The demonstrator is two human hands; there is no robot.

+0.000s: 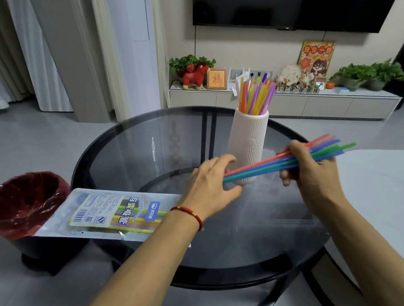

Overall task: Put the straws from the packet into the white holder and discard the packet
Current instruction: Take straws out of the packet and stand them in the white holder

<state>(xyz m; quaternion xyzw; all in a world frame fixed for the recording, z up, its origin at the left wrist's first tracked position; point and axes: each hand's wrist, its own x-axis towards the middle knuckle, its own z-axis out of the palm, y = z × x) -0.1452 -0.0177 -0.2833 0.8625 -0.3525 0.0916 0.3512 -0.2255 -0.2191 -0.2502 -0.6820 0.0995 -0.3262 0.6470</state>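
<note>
My right hand [308, 168] grips a bundle of coloured straws [265, 165] held roughly level above the glass table, just in front of the white ribbed holder [248, 139]. The holder stands upright and has several straws [255, 94] sticking out of its top. My left hand [211, 188], fingers curved, cups the left ends of the bundle. The straw packet [108, 212] lies flat at the table's left edge, with some straws visible inside; its left end overhangs the table.
A bin with a red liner [22, 205] stands on the floor to the left of the round glass table [147, 152]. A white surface [390, 190] adjoins on the right. A TV cabinet with plants and ornaments [289, 101] runs along the far wall.
</note>
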